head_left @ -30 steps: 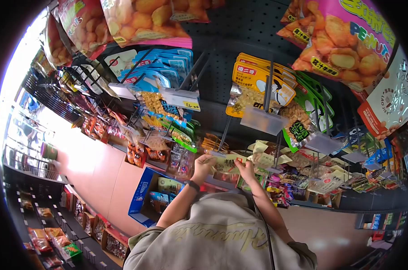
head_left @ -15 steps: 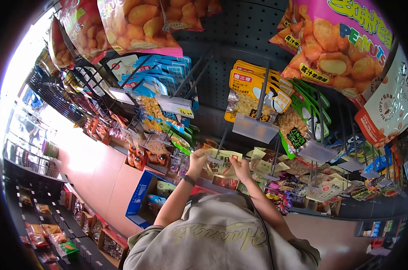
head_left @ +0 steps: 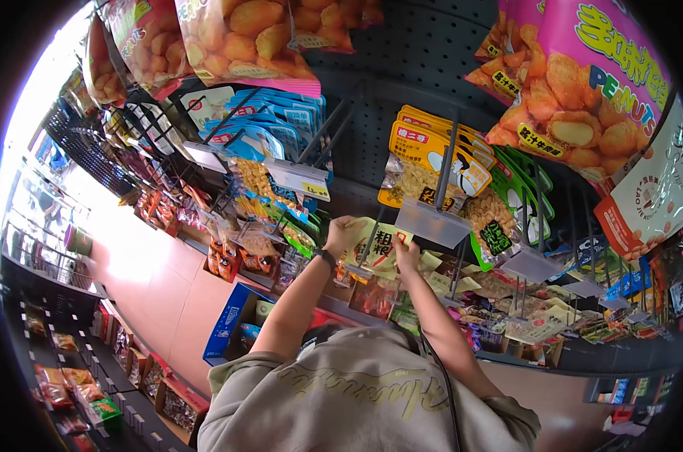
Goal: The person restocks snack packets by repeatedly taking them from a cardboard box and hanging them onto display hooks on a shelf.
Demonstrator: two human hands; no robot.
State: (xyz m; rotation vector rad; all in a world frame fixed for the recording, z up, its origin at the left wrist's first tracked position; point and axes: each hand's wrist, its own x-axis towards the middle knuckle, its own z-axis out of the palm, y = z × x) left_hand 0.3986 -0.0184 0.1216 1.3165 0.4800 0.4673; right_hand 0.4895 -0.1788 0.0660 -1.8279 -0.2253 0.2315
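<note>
A pale yellow-green snack packet (head_left: 381, 247) with dark characters is held up between both hands, in front of the lower hooks. My left hand (head_left: 341, 235), with a dark band on its wrist, pinches the packet's left edge. My right hand (head_left: 406, 255) grips its right edge, thumb near the small red mark. Just above and to the right hang yellow packets (head_left: 441, 160) behind a clear price-tag holder (head_left: 432, 221). Similar pale packets (head_left: 441, 273) lie directly right of my right hand.
Large pink peanut bags (head_left: 583, 90) hang at the upper right. Blue packets (head_left: 260, 132) hang upper left on metal hooks. A blue box (head_left: 225, 324) stands left of my left forearm. Another shelf (head_left: 93, 377) is at the lower left.
Both hands have risen with the packet, which now shows more of its front and sits higher against the hooks. The camera view has shifted slightly.
</note>
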